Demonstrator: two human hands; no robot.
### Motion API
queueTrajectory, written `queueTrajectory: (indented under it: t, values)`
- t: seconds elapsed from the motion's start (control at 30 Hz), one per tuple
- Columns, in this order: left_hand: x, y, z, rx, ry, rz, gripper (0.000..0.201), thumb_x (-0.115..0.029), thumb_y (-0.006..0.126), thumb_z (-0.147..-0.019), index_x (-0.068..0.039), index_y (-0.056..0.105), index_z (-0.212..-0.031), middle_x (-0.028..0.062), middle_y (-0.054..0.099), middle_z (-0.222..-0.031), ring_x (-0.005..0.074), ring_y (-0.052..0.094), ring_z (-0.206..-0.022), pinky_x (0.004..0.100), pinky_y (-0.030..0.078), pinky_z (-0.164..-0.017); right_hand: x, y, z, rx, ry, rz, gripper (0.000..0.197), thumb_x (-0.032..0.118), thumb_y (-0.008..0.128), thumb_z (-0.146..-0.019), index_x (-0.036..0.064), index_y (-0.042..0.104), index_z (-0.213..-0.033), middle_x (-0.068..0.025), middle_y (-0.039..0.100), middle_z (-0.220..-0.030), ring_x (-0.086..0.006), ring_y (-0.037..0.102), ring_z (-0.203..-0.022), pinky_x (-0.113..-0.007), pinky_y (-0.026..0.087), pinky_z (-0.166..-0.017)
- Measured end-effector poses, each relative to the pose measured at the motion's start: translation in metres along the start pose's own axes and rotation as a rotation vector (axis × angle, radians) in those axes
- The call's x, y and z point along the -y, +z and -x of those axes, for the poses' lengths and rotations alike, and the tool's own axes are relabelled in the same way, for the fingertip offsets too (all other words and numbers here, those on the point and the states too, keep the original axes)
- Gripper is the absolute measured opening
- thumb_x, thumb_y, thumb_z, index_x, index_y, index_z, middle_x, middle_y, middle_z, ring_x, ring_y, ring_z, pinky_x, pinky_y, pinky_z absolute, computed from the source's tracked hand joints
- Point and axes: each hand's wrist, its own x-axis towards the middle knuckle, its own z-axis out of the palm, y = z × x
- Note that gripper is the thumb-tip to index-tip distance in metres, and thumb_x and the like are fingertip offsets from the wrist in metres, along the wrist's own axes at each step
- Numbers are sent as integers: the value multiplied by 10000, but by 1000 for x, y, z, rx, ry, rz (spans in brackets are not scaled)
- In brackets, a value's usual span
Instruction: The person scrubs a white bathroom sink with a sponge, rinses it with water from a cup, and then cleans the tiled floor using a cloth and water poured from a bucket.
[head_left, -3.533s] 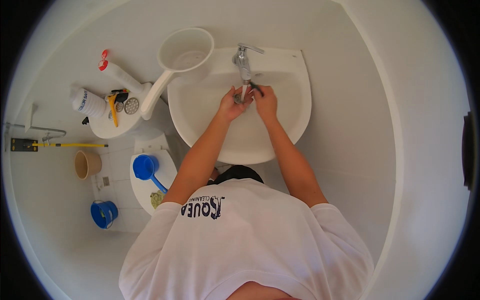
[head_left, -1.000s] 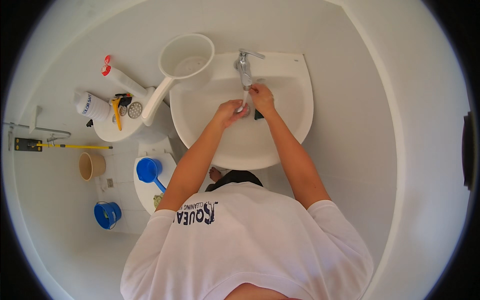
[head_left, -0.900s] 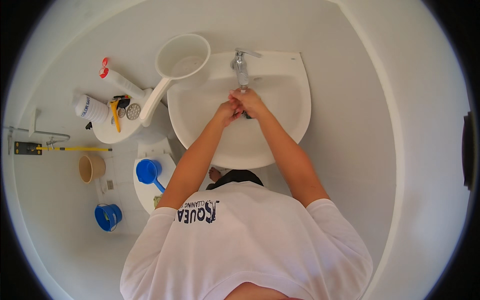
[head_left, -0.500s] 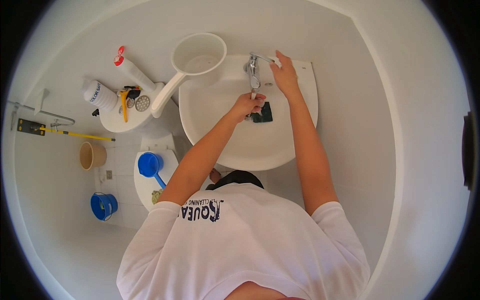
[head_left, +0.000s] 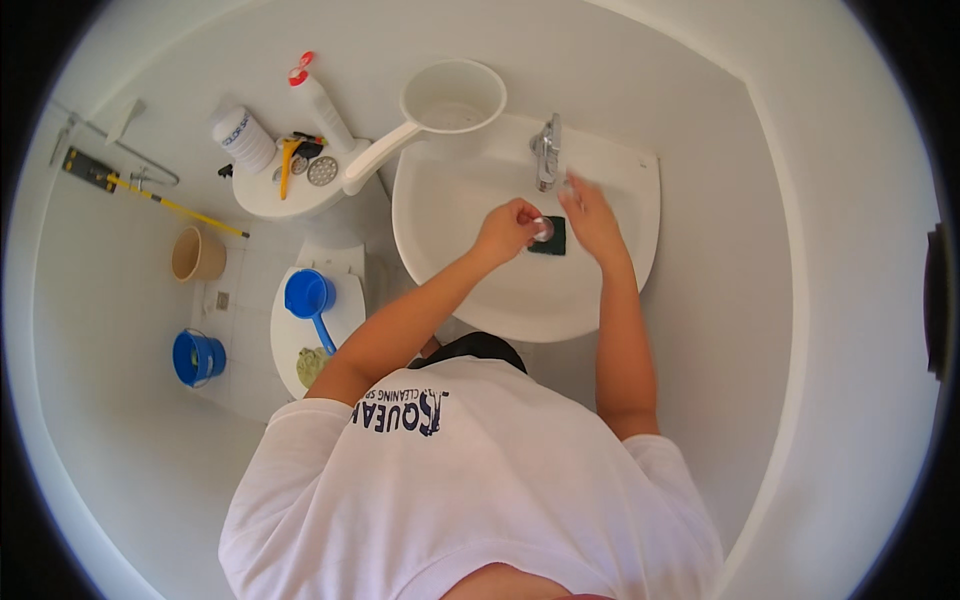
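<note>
My left hand (head_left: 508, 232) is closed over the white washbasin (head_left: 470, 290), its fingertips pinching a small round metal piece (head_left: 544, 230) that looks like a drain stopper. Just below that piece, a dark green scouring pad (head_left: 556, 236) lies flat in the bowl. My right hand (head_left: 592, 218) hovers to the right of the pad with fingers stretched out and slightly blurred; nothing shows in it. Beyond both hands stands the chrome faucet (head_left: 546, 158), its lever turned toward the wall.
A white dipper (head_left: 453, 100) rests across the basin's back left corner. On the toilet tank (head_left: 270, 200) stand a white bottle (head_left: 243, 140), a red-capped bottle (head_left: 325, 112) and a yellow-handled tool (head_left: 287, 168). A blue dipper (head_left: 309, 291) sits on the toilet lid. Two buckets stand farther left.
My right hand has come off the faucet lever and down toward my left hand. The lever has swung from right to straight back. My left hand has moved from under the spout, now showing the metal piece.
</note>
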Motion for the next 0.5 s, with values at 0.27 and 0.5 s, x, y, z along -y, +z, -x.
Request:
queueTrajectory:
  t: [0.27,0.5]
  values:
    - [27,48,23,-87,189,16,268,-90,478,-839,12,513,-1084,109,574,-989,195,554,-917,303,447,-802,-45,2,19,466,361,-673,237,144,465,-840,26,532,-1034,-64,609,-835,-123,590,-653,-239,484,-562]
    - [-20,-43,139,182,175,-81,336,-242,515,-851,-2,532,-1085,139,580,-1053,210,558,-949,300,416,-847,-125,-7,-118,-67,129,-245,239,130,527,-833,-3,557,-1029,-96,586,-945,-193,567,-833,-271,454,-723]
